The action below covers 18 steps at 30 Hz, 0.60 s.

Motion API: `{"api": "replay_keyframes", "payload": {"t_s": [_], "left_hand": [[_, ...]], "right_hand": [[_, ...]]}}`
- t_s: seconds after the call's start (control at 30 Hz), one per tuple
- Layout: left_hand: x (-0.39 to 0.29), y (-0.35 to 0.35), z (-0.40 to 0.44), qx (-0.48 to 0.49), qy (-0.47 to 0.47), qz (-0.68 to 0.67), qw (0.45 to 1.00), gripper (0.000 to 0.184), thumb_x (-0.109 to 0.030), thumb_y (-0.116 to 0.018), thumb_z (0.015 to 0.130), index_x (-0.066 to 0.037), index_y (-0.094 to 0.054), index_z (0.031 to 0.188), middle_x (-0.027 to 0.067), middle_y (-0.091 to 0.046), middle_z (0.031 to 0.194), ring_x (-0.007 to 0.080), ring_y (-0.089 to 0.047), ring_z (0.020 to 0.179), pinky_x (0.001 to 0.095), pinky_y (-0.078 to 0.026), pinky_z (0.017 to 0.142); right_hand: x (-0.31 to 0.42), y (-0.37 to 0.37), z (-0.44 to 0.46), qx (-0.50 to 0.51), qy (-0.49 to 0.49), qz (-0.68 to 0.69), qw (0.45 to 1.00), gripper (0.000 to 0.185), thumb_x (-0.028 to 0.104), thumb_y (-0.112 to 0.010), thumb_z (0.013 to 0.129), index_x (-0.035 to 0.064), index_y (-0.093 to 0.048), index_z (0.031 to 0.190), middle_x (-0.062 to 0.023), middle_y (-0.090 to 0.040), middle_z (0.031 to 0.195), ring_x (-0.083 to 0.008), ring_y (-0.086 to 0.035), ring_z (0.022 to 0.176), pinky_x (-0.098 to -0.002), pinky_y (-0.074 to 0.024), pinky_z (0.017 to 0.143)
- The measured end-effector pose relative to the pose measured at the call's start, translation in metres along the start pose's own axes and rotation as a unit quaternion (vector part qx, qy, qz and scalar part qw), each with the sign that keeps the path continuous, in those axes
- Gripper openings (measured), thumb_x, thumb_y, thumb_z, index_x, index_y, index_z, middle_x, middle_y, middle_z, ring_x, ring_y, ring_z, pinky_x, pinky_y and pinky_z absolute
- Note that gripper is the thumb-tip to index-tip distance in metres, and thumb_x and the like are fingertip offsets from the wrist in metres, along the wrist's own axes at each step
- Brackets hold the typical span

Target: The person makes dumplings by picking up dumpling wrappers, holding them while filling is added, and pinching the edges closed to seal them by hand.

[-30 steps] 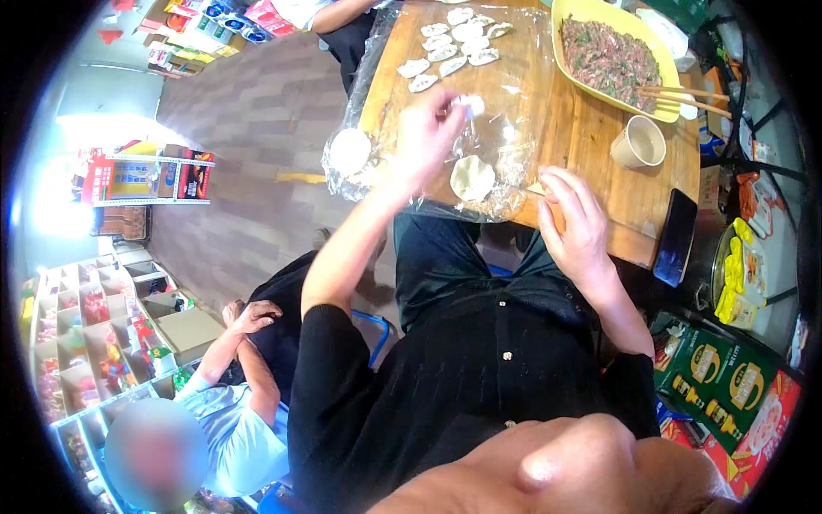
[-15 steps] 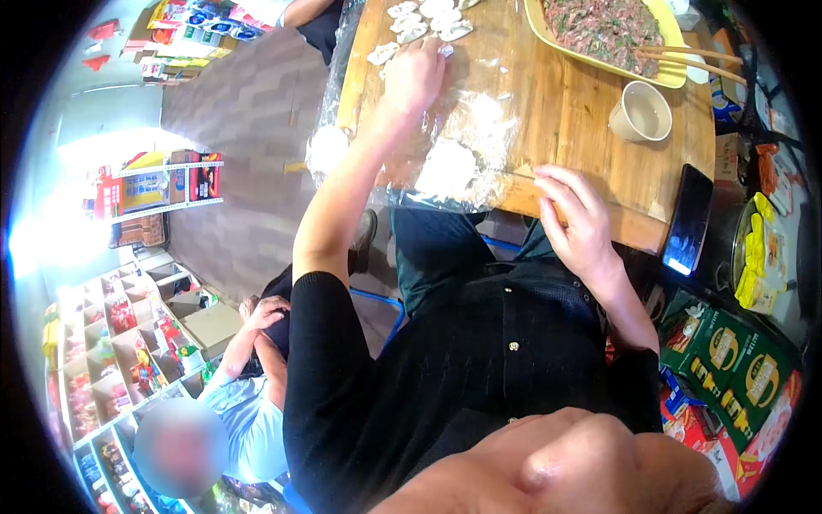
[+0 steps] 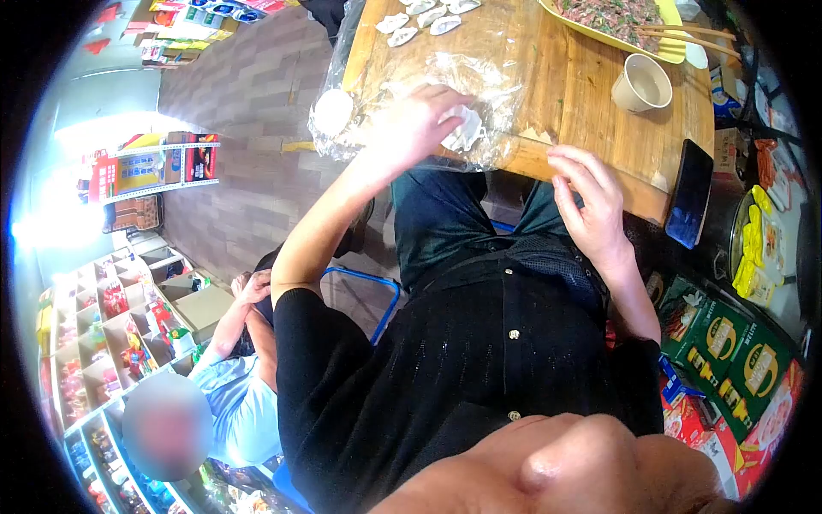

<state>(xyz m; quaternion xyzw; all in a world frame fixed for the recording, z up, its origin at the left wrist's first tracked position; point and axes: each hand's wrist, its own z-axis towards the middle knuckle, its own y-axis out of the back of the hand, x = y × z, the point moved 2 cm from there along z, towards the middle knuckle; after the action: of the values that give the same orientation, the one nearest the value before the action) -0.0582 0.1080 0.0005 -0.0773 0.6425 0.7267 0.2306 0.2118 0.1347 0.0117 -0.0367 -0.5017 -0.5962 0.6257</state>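
My left hand (image 3: 413, 127) is over the plastic wrap (image 3: 497, 86) at the table's near edge. Its thumb and fingers are apart beside the white round dumpling wrappers (image 3: 465, 130), and I cannot tell whether the fingertips touch them. My right hand (image 3: 591, 204) hovers at the table edge, fingers loosely spread and holding nothing. Several folded dumplings (image 3: 402, 36) lie in rows on the wooden table (image 3: 565, 94). Meat filling (image 3: 610, 19) fills a yellow tray (image 3: 676, 50), with chopsticks (image 3: 698, 38) resting across its rim.
A paper cup (image 3: 642, 84) stands right of centre, and a phone (image 3: 689, 195) lies by the right edge. A white round thing (image 3: 333, 110) is at the left corner. Another person (image 3: 240, 403) sits at left by shelves of goods (image 3: 103, 343). Green boxes (image 3: 728, 360) are at right.
My left hand has come back from the dumpling rows to the wrappers, leaving a dumpling on the table. My right hand stays near the edge. The view has shifted slightly.
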Motion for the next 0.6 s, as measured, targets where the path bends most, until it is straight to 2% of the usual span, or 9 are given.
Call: {"api": "replay_keyframes", "payload": {"t_s": [0.17,0.3,0.37,0.43,0.47,0.5,0.53,0.57,0.6], "left_hand": [[0.002,-0.013,-0.015,-0.03,0.025,0.018,0.999,0.035,-0.014,-0.071,0.077,-0.011,-0.066,0.112,0.0094,-0.062,0.097,0.0271,-0.061,0.096,0.0362,-0.05,0.083],[0.022,-0.021,-0.013,-0.02,0.052,-0.063,0.996,0.031,-0.013,-0.072,0.075,-0.008,-0.066,0.105,0.0093,-0.058,0.09,0.0267,-0.06,0.088,0.035,-0.049,0.077],[0.03,-0.024,-0.017,-0.031,0.05,-0.082,0.995,0.028,-0.012,-0.072,0.074,-0.007,-0.065,0.101,0.0095,-0.058,0.089,0.0269,-0.059,0.087,0.0347,-0.048,0.076],[0.029,-0.02,-0.021,-0.022,0.034,-0.045,0.998,0.02,-0.011,-0.07,0.079,-0.004,-0.062,0.095,0.0063,-0.06,0.09,0.0209,-0.06,0.084,0.0311,-0.048,0.074],[0.031,-0.02,-0.023,-0.024,0.034,-0.047,0.998,0.02,-0.011,-0.07,0.079,-0.004,-0.062,0.095,0.0063,-0.06,0.09,0.0209,-0.06,0.084,0.0311,-0.048,0.074],[0.034,-0.021,-0.026,-0.002,0.099,-0.168,0.981,0.017,-0.012,-0.07,0.082,-0.004,-0.06,0.094,0.0044,-0.062,0.092,0.0172,-0.061,0.084,0.0292,-0.049,0.074],[0.036,-0.024,-0.028,0.02,0.161,-0.286,0.944,0.015,-0.012,-0.069,0.085,-0.005,-0.059,0.093,0.0024,-0.063,0.093,0.0135,-0.061,0.083,0.0272,-0.049,0.073],[0.035,-0.025,-0.03,0.018,0.16,-0.289,0.944,0.015,-0.012,-0.069,0.085,-0.005,-0.059,0.093,0.0024,-0.063,0.093,0.0135,-0.061,0.083,0.0272,-0.049,0.073],[0.024,-0.022,-0.032,0.001,0.168,-0.441,0.882,0.015,-0.014,-0.069,0.086,-0.005,-0.059,0.093,0.002,-0.063,0.088,0.0111,-0.061,0.079,0.0259,-0.05,0.07]], "right_hand": [[0.014,-0.004,-0.004,0.015,0.012,0.01,1.0,0.022,-0.004,-0.066,0.08,-0.0005,-0.064,0.102,-0.0128,-0.063,0.105,-0.0283,-0.064,0.093,-0.0341,-0.0514,0.08],[0.021,-0.006,-0.006,0.016,0.01,0.001,1.0,0.022,-0.004,-0.065,0.081,-0.0002,-0.064,0.103,-0.0128,-0.063,0.105,-0.0279,-0.064,0.093,-0.0341,-0.0516,0.08],[0.02,-0.006,-0.007,0.021,-0.025,0.02,0.999,0.021,-0.004,-0.064,0.081,-0.0007,-0.064,0.102,-0.0132,-0.063,0.105,-0.0273,-0.065,0.094,-0.0328,-0.0514,0.081],[0.016,-0.008,-0.009,0.026,-0.044,0.036,0.998,0.021,-0.004,-0.062,0.083,-0.0008,-0.064,0.104,-0.0129,-0.063,0.106,-0.0259,-0.065,0.096,-0.0324,-0.0515,0.082],[0.014,-0.01,-0.01,0.029,-0.066,0.054,0.996,0.021,-0.003,-0.061,0.084,-0.0009,-0.063,0.105,-0.0127,-0.063,0.107,-0.0246,-0.064,0.097,-0.0319,-0.0515,0.083],[0.014,-0.013,-0.009,0.03,-0.065,0.052,0.996,0.021,-0.003,-0.061,0.084,-0.0009,-0.063,0.105,-0.0127,-0.063,0.107,-0.0246,-0.064,0.097,-0.0319,-0.0515,0.083],[0.012,-0.017,-0.006,0.017,-0.109,0.109,0.988,0.021,-0.002,-0.061,0.086,-0.001,-0.063,0.107,-0.0124,-0.063,0.108,-0.0226,-0.064,0.099,-0.0323,-0.0517,0.084],[0.009,-0.02,-0.004,0.003,-0.153,0.164,0.974,0.021,0.0,-0.06,0.087,-0.0012,-0.062,0.108,-0.0121,-0.062,0.108,-0.0206,-0.063,0.101,-0.0326,-0.0518,0.084],[0.005,-0.024,-0.002,0.026,-0.169,0.196,0.966,0.033,0.004,-0.061,0.089,-0.0003,-0.055,0.121,-0.0115,-0.058,0.114,-0.0187,-0.059,0.105,-0.0333,-0.0506,0.087]]}}
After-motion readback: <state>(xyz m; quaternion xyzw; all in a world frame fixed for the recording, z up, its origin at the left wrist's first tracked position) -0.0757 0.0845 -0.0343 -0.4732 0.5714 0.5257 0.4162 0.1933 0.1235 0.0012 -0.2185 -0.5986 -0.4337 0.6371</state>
